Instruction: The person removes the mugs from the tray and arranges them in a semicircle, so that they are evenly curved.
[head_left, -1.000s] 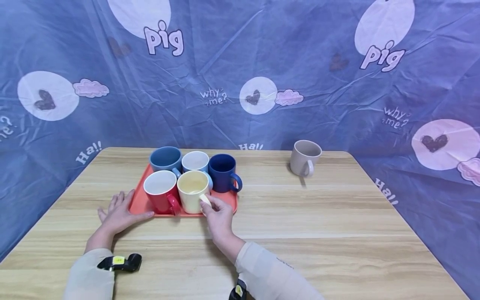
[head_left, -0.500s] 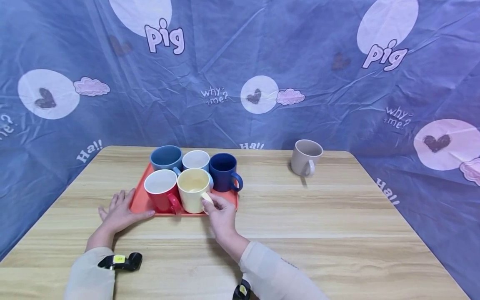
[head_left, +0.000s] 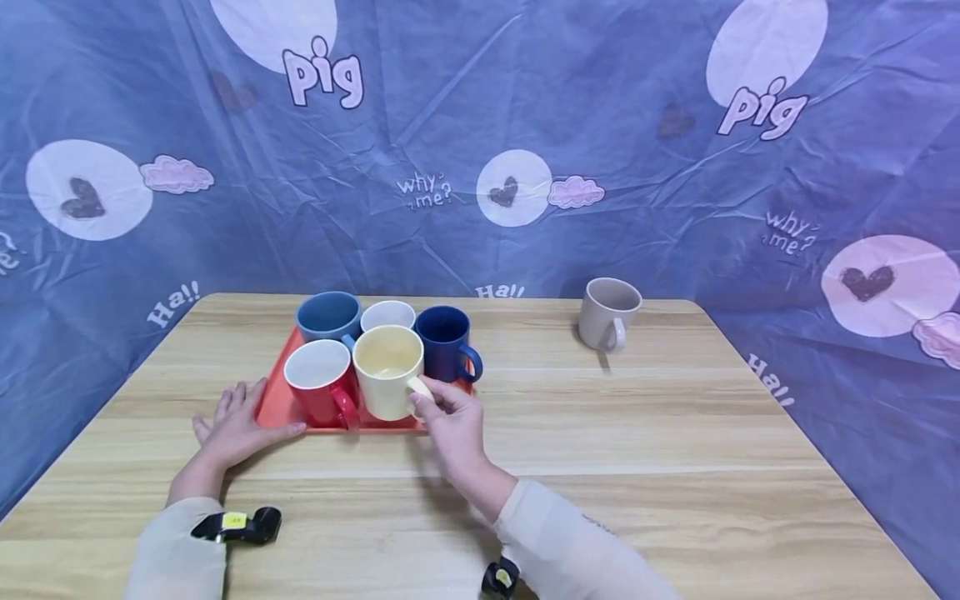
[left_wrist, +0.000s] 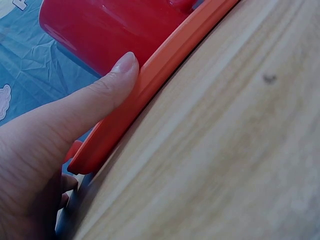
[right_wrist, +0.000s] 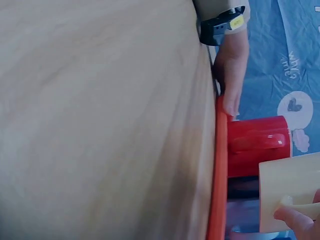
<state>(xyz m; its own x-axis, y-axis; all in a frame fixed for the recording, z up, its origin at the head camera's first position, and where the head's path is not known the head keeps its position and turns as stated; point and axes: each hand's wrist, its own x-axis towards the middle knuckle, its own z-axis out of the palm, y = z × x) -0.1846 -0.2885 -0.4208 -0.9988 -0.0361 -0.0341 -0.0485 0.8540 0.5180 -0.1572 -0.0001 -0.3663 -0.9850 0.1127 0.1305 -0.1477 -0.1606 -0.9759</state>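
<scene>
My right hand [head_left: 459, 433] pinches the handle of a cream mug [head_left: 387, 385], which is lifted a little off the orange tray [head_left: 277, 402]. In the right wrist view a gap shows between the cream mug's base and the tray rim [right_wrist: 220, 170]. My left hand [head_left: 238, 427] lies at the tray's near left corner, fingers spread, the straight thumb [left_wrist: 107, 90] touching the rim. A red mug [head_left: 322, 392] stands on the tray between the hands. Behind are a teal mug [head_left: 328, 317], a light blue mug with a white inside [head_left: 387, 314] and a navy mug [head_left: 442, 337].
A grey mug [head_left: 609, 317] stands alone on the wooden table [head_left: 637, 467], at the back right. A blue printed cloth [head_left: 450, 100] hangs behind the table. Each sleeve bears a black strapped-on camera.
My right hand has raised the cream mug slightly off the tray, moving a little to the right. My left hand stays at the tray's corner, and the other mugs have not moved.
</scene>
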